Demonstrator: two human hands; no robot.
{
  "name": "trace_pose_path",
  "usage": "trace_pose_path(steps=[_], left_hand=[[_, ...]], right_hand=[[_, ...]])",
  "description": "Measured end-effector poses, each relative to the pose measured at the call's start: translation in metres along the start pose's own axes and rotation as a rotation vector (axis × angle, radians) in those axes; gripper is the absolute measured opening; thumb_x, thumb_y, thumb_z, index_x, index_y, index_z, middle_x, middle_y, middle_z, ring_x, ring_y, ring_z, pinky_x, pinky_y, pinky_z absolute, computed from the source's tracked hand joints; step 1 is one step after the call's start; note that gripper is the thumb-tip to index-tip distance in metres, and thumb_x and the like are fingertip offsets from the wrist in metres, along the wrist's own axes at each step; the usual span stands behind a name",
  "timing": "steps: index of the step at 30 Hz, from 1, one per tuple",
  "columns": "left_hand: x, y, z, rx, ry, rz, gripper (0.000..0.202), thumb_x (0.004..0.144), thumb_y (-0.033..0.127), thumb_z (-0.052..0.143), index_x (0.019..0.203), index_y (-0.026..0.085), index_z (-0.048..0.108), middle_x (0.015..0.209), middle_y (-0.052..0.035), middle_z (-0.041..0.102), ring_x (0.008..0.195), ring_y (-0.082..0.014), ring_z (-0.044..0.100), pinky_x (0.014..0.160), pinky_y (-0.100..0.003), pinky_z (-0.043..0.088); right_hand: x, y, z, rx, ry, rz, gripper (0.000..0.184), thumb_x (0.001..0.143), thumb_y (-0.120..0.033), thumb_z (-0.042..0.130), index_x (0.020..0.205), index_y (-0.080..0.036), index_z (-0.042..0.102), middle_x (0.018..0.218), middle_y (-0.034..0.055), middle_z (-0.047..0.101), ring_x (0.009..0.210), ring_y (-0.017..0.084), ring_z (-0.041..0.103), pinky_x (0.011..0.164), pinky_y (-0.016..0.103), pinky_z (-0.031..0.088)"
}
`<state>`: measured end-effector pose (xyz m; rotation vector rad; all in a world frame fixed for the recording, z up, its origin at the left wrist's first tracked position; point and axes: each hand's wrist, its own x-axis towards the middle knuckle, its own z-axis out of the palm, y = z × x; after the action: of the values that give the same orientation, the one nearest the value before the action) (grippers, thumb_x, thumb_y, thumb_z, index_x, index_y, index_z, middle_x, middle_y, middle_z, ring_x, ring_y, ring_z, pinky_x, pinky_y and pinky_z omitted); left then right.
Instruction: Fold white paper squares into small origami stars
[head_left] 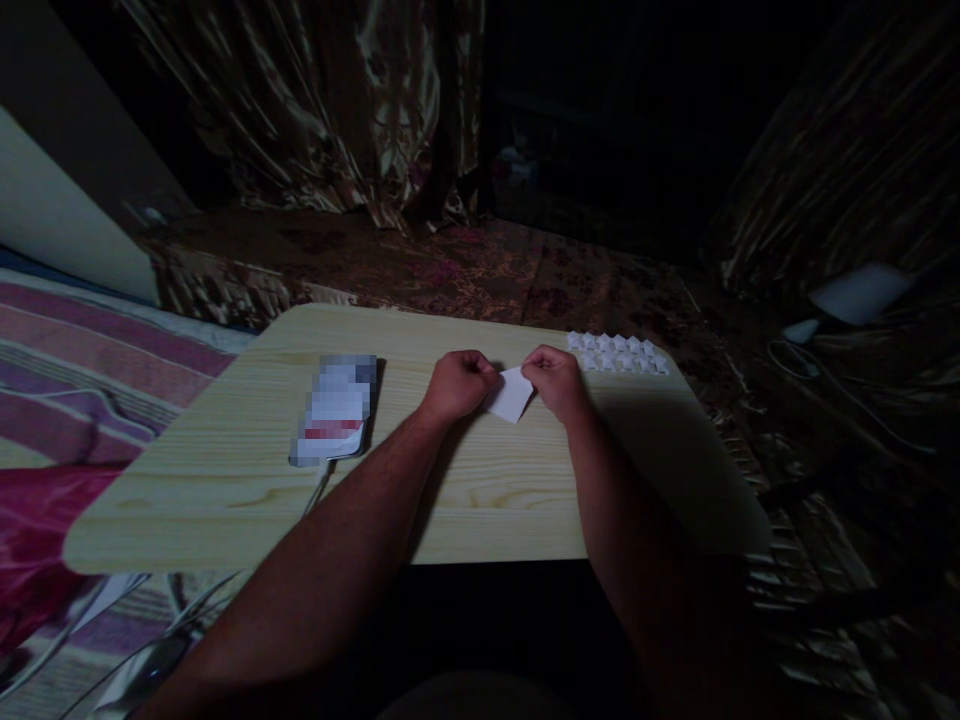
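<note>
A small white sheet of paper (511, 396) is held low over the middle of the table (480, 500). Its left corner is pinched by my left hand (461, 385), fingers closed. My right hand (556, 379) grips the upper right corner, thumb and fingers pressed together. Just beyond my right hand, several small folded white paper pieces (619, 345) sit in two rows near the table's far right corner. Whether the sheet carries any crease cannot be made out in this dim light.
A phone (335, 410) with a blurred-out screen lies left of my hands, a white cable (318, 485) running from its lower end. Striped bedding (90, 350) and a pink cloth (49, 540) are at the left. Behind hang shiny curtains (390, 90); a lamp-like white object (859, 293) stands at the right.
</note>
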<state>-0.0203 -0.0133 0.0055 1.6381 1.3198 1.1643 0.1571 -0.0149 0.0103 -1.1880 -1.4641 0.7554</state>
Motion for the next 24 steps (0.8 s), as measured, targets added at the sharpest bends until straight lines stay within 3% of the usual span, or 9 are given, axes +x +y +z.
trace_pose_path(steps=[4, 7, 10, 15, 24], left_hand=[[-0.001, 0.003, 0.001, -0.083, 0.057, -0.003, 0.018, 0.066, 0.033, 0.064, 0.067, 0.015, 0.064, 0.061, -0.0011, 0.061, 0.053, -0.0106, 0.049, 0.05, -0.022, 0.035], [-0.003, 0.006, 0.003, -0.122, -0.056, 0.053, 0.023, 0.069, 0.035, 0.063, 0.078, 0.015, 0.067, 0.071, -0.0027, 0.065, 0.059, -0.0118, 0.052, 0.054, -0.022, 0.038], [-0.005, 0.006, 0.006, -0.069, -0.107, 0.08, 0.022, 0.069, 0.035, 0.063, 0.072, 0.014, 0.067, 0.066, -0.0026, 0.062, 0.056, -0.0116, 0.05, 0.052, -0.022, 0.036], [-0.002, 0.003, 0.006, -0.144, -0.041, 0.024, 0.022, 0.069, 0.035, 0.063, 0.071, 0.014, 0.065, 0.062, -0.0014, 0.06, 0.053, -0.0107, 0.048, 0.049, -0.022, 0.034], [-0.004, 0.006, 0.007, -0.265, -0.1, -0.054, 0.025, 0.065, 0.038, 0.068, 0.071, 0.014, 0.064, 0.062, -0.0009, 0.06, 0.051, -0.0099, 0.048, 0.047, -0.022, 0.034]], right_hand=[[0.001, -0.001, -0.004, 0.043, 0.025, 0.023, 0.004, 0.063, -0.02, 0.057, 0.06, -0.017, 0.056, 0.052, -0.0042, 0.051, 0.049, 0.009, 0.044, 0.048, 0.021, 0.033], [0.0, 0.0, -0.001, 0.028, -0.036, 0.028, 0.005, 0.064, -0.021, 0.058, 0.062, -0.017, 0.057, 0.054, -0.0039, 0.053, 0.05, 0.009, 0.045, 0.049, 0.021, 0.034], [-0.002, -0.001, 0.004, 0.069, -0.079, 0.042, 0.008, 0.065, -0.024, 0.06, 0.065, -0.017, 0.058, 0.056, -0.0033, 0.055, 0.052, 0.009, 0.048, 0.05, 0.022, 0.036], [-0.003, -0.001, 0.006, 0.127, -0.133, 0.104, 0.013, 0.067, -0.029, 0.061, 0.067, -0.017, 0.058, 0.055, -0.0027, 0.056, 0.049, 0.01, 0.049, 0.049, 0.022, 0.038], [-0.004, -0.003, 0.008, 0.11, -0.137, 0.071, 0.013, 0.067, -0.028, 0.062, 0.064, -0.016, 0.058, 0.055, -0.0028, 0.056, 0.051, 0.009, 0.05, 0.049, 0.021, 0.039]])
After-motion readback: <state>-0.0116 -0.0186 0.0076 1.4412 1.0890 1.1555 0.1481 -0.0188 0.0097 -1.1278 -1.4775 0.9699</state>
